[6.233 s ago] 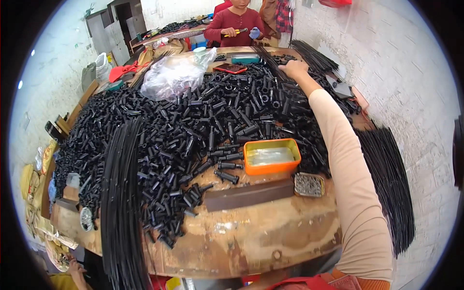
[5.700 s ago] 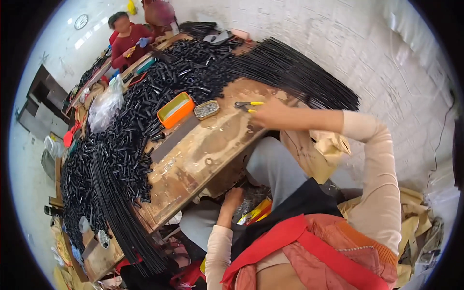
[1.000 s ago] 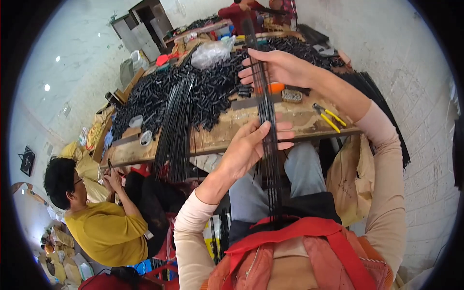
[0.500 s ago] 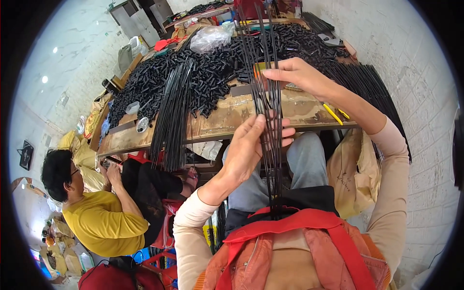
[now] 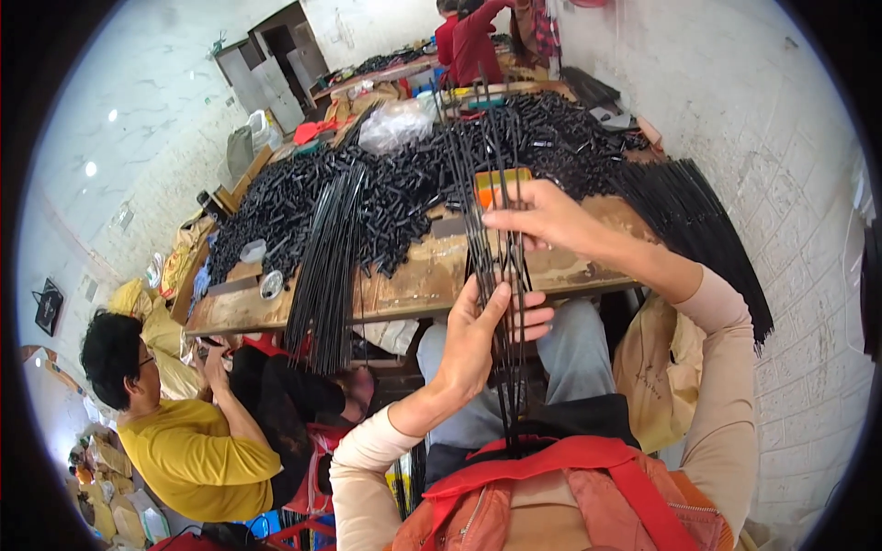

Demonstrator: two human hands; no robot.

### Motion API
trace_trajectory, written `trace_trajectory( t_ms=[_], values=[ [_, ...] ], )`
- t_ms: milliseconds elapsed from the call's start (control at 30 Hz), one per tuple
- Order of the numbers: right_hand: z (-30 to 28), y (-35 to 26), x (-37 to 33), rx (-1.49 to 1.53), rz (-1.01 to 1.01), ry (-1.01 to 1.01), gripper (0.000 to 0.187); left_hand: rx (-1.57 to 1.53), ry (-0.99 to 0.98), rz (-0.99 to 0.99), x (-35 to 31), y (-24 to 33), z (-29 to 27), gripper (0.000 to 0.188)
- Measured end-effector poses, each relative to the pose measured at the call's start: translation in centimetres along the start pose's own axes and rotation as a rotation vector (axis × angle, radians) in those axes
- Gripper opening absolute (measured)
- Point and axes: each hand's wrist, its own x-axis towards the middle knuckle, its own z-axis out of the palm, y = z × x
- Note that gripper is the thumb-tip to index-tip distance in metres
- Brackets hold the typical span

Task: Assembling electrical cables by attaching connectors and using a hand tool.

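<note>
A loose bundle of long, thin black rods (image 5: 506, 395) stands upright in front of me, its lower ends at my lap and its upper ends fanned out over the table. Around its middle is my left hand (image 5: 470, 344), thumb in front and fingers behind. Higher up, my right hand (image 5: 544, 216) pinches at some of the rods between thumb and fingers. How many rods it has hold of cannot be made out. Behind the rods, near the right hand, sits a small orange and yellow box (image 5: 520, 175).
A wooden table (image 5: 413, 298) bears a heap of short black tubular pieces (image 5: 404, 211) and a clear plastic bag (image 5: 395, 129). More rods hang over its edge at left (image 5: 323, 275) and right (image 5: 703, 234). Someone in a yellow top (image 5: 202, 445) sits to my left; another in red (image 5: 470, 46) is far back.
The view has tilted up, so everything sits lower and the person in red shows more. My right hand has come slightly down and left along the rods. The yellow-handled tool is no longer visible.
</note>
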Motion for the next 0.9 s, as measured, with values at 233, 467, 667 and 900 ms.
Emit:
trace_trajectory(
  t_ms=[233, 467, 667, 900],
  values=[
    [0.0, 0.0, -1.5, 0.015, -0.043, 0.135, 0.025, -0.036, 0.064, 0.035, -1.2, -0.1, -0.4, 0.017],
    [-1.2, 0.5, 1.2, -0.039, 0.039, -0.169, 0.055, 0.117, -0.025, -0.065, -0.8, 0.1, -0.3, 0.033],
    [-1.9, 1.9, -0.4, 0.256, -0.021, 0.156, 0.053, 0.057, -0.026, -0.050, -0.1, 1.4, -1.6, 0.035],
    [5.9, 7.6, -7.5, 0.924, 0.327, -0.197, 0.059, 0.124, -0.029, 0.076, 7.4, 5.1, -1.2, 0.032]
  ],
)
